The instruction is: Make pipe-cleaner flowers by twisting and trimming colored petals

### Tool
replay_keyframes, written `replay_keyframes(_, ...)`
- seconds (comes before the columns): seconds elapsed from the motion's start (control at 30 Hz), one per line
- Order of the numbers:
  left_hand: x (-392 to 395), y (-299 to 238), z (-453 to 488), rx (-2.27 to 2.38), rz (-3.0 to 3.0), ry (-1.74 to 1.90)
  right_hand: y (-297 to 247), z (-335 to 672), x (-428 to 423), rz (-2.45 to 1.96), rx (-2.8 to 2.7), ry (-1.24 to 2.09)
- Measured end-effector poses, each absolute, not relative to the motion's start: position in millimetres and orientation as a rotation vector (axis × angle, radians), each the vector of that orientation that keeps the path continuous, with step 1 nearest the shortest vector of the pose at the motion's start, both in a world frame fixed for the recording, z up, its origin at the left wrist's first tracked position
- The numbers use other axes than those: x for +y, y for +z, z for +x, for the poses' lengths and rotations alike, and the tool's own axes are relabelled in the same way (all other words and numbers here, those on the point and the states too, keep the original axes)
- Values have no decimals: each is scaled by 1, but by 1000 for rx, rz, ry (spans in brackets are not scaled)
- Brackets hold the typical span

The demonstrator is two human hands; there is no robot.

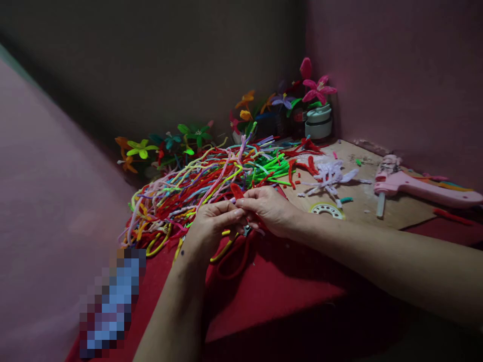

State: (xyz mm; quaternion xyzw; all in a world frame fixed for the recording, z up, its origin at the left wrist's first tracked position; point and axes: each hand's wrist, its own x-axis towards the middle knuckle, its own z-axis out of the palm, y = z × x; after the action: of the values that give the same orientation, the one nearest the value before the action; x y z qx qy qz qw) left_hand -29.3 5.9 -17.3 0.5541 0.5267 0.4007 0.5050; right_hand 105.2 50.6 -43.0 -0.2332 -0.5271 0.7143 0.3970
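My left hand (pixel 217 217) and my right hand (pixel 269 208) meet over the front of the table, fingertips pinched together. Between them is a red fuzzy pipe cleaner (pixel 237 191), its bent, petal-like end sticking up past the fingers. More red shows under my right palm, but my fingers hide most of it. Scissors with yellow handles (pixel 225 250) lie beneath my hands, partly covered. Just behind spreads a big tangled heap of pipe cleaners (pixel 196 183) in many colours.
At right, a pink glue gun (pixel 426 188) rests on a brown board (pixel 381 213), near a white pipe-cleaner bundle (pixel 332 176) and a tape roll (pixel 327 210). Pipe-cleaner flowers (pixel 320 89) stand along the wall. A red cloth (pixel 279 296) covers the table; a blurred blue patch (pixel 116 296) lies left.
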Motion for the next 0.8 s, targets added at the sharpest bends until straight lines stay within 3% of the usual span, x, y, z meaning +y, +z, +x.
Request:
replay_keyframes(0.27, 6, -18, -30, 1291, 1309, 942, -43, 107, 55, -621, -1360, 1774)
replay_keyframes(0.53, 9, -15, -26, 1445, 1261, 1358, -41, 108, 45, -647, -1571, 1730)
replay_keyframes(0.8, 9, -20, -17, 1477, 1051, 1430, -50, 107, 49, -554, -1868, 1197)
